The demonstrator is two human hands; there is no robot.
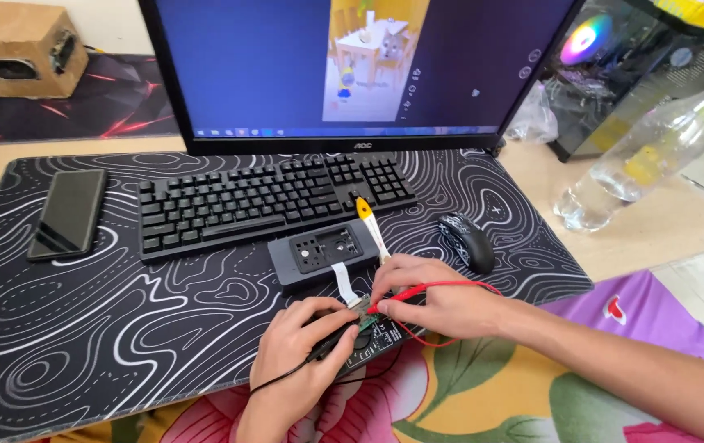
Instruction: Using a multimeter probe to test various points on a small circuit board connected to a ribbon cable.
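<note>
My left hand point(298, 353) grips a black test probe point(331, 343) with a black lead, its tip on a small dark circuit board point(372, 335) at the front edge of the desk mat. My right hand point(430, 297) pinches a red test probe point(385, 305) whose red wire point(458, 285) loops back over my wrist; its tip meets the same board. A white flat ribbon cable point(344, 280) runs from the board to a grey opened device case point(323, 253). A white tool with a yellow end point(370, 223) lies beside the case.
A black keyboard point(274, 201), a black mouse point(467, 242) and a dark phone point(69, 213) lie on the patterned mat point(106, 303). Behind stand a monitor point(352, 70), a wooden speaker box point(24, 49), a clear plastic bottle point(647, 152) and a lit computer case point(614, 57). Floral cloth point(483, 394) covers the foreground.
</note>
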